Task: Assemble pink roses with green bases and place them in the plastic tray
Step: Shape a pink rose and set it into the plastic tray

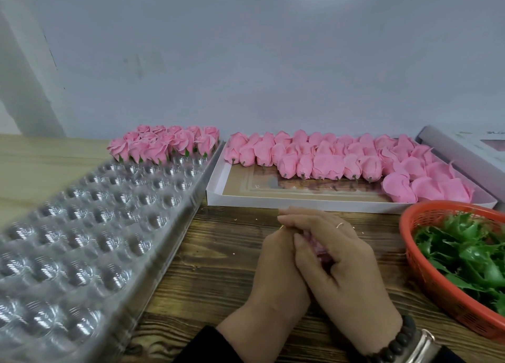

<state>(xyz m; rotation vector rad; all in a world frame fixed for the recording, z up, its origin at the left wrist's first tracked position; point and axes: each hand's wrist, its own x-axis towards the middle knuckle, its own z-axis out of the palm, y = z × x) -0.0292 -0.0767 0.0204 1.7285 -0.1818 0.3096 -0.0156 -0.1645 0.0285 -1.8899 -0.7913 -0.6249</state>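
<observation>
My right hand (336,256) curls over a pink rose (317,249), left hand (276,269) cupped against it, above the table between the plastic tray (90,226) and the basket (426,267) of green bases (464,253).

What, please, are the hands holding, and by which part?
A pink rose, mostly hidden, is enclosed between the left hand and right hand; the held part cannot be told.

Both hands meet, the right hand (336,256) overlapping the left hand (276,275), fingers curled together.
</observation>
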